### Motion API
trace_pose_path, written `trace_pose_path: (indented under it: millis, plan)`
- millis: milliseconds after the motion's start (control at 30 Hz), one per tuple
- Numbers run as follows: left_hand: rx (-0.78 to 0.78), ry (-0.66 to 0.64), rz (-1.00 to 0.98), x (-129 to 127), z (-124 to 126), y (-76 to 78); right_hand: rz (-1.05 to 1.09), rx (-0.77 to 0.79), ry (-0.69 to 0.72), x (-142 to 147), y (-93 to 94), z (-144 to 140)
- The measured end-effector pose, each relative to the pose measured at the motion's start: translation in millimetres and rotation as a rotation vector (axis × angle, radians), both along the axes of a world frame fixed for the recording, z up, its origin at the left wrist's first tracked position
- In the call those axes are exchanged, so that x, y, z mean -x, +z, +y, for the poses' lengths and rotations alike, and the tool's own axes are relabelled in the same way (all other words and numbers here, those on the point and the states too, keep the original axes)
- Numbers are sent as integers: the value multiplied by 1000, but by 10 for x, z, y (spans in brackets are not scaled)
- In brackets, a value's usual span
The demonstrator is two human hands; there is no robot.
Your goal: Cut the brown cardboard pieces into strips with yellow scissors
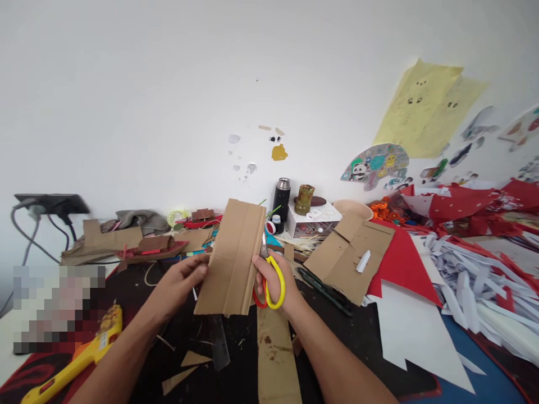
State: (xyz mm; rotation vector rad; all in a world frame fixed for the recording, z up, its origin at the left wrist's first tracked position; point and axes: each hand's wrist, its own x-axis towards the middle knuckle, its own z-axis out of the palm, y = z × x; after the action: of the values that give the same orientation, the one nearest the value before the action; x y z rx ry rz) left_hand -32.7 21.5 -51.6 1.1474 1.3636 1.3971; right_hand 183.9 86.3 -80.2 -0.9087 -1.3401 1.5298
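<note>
Raised over the work surface is a creased rectangular piece of brown cardboard, tilted, with its long sides running up and down. My left hand is closed at its left edge, thumb and fingertips against the side; part of the grip is hidden. On the opposite edge, my right hand is closed around scissors with yellow and red handles, its thumb by the cardboard. The scissor blades point upward along the cardboard's right side. Beneath lies a long stained cardboard strip, beside a clear ruler-like strip.
A yellow hot glue gun lies at left. Cardboard scraps are in front. To the right are another cardboard sheet, a dark green pen-like tool, white paper and a heap of paper strips. A black flask stands behind.
</note>
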Motion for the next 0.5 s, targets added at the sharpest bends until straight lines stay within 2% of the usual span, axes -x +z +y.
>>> trace_pose_path:
  millis: [100, 233, 333, 433, 500]
  plan:
    - [59, -100, 17, -46, 13, 10, 21, 8, -15, -1, 32, -12]
    - [59, 11, 9, 5, 23, -3, 94, 30, -1, 0, 78, -24]
    - [52, 65, 81, 132, 6, -2, 163, 80, -85, -22, 109, 25]
    - [102, -26, 140, 241, -22, 31, 216, 115, -208, -63, 128, 101]
    - [150, -80, 143, 282, -39, 58, 223, 121, -236, -86, 130, 136]
